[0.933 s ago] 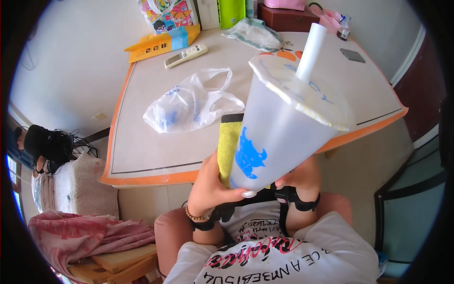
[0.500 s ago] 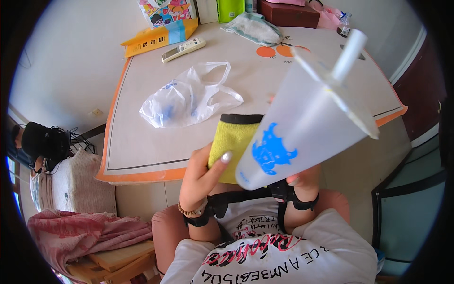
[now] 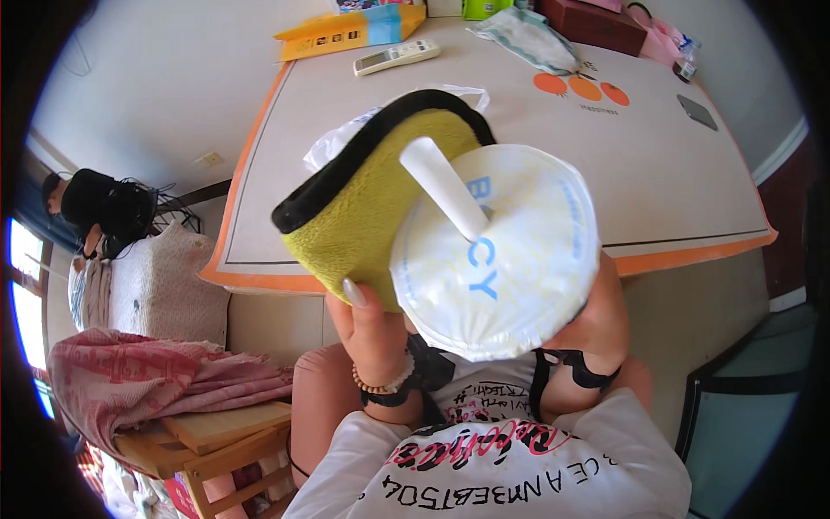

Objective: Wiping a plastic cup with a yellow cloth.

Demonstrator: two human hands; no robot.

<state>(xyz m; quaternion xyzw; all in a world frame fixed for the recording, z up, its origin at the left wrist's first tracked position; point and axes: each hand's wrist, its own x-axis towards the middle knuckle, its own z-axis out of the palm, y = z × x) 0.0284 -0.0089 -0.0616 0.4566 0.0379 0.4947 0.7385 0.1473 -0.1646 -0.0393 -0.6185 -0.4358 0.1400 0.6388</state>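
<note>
My left hand (image 3: 372, 327) is closed on a yellow-green cloth (image 3: 346, 238) with a black edge band, thumb pressed on its near side. The cloth stands up in front of me, beside the cup and partly behind its straw. My right hand (image 3: 609, 307) grips a drink cup (image 3: 527, 259) whose round white film-sealed top faces me. A thick white straw (image 3: 441, 186) pokes through the film. The cup's body and most of my right fingers are hidden behind that top.
On the table (image 3: 666, 190), a clear plastic bag (image 3: 333, 143) lies partly behind the cloth. Farther back are a remote control (image 3: 396, 57), a yellow packet (image 3: 346, 35), a towel (image 3: 527, 41), a dark red box (image 3: 596, 28), a small bottle (image 3: 686, 65) and a phone (image 3: 697, 112).
The cup has tipped toward me; its side showed before, now its top does. My left hand has raised the cloth, which spreads wider and covers part of the bag. The view has shifted.
</note>
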